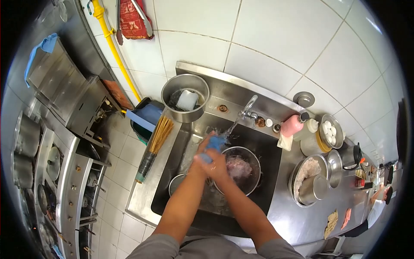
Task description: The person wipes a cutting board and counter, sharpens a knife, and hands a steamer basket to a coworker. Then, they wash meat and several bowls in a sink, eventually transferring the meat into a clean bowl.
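Under the running tap (249, 113), my left hand (202, 146) and my right hand (215, 164) are pressed together around a wet blue cloth (216, 141). Both hands look closed on it, though motion blurs the fingers. Water from the spout splashes over the cloth. Just right of my hands, a round metal pot (260, 172) stands in the dark sink (269, 151). In it lies a pinkish lump (238, 167) that looks like raw meat. Behind my left forearm, another metal container (174, 183) is partly hidden.
A pot (185, 116) with a white block stands at the sink's back left, beside a stick brush (159, 138). Along the right counter are a pink bottle (291, 125), a bowl of eggs (331, 131) and a bowl of floury stuff (307, 172). A person (377, 207) is at far right.
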The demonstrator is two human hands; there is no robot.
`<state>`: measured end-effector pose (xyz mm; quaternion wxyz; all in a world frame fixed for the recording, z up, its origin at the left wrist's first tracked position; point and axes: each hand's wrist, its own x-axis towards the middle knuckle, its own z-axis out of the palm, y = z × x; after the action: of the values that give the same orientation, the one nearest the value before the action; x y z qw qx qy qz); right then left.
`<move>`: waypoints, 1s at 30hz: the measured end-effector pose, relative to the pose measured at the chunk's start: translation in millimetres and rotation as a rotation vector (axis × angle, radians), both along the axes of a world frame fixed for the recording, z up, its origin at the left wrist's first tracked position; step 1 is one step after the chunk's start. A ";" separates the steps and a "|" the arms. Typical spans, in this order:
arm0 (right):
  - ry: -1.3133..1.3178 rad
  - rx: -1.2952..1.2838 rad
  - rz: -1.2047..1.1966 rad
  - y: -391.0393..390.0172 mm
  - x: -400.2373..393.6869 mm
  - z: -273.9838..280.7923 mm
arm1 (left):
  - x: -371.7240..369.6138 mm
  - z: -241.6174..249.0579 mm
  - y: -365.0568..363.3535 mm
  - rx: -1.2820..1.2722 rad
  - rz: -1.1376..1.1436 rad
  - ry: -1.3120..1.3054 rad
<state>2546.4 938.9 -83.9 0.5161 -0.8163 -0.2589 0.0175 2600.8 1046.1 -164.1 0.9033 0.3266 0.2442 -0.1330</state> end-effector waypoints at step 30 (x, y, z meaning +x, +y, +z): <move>0.718 0.368 0.045 -81.4 136.2 -73.4 | -7.0 82.4 30.7 0.336 0.458 -0.164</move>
<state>2682.6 857.5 -157.2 0.7106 -0.6465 -0.0789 0.2661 2593.8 1076.7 -81.7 0.8599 0.4176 0.2561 0.1436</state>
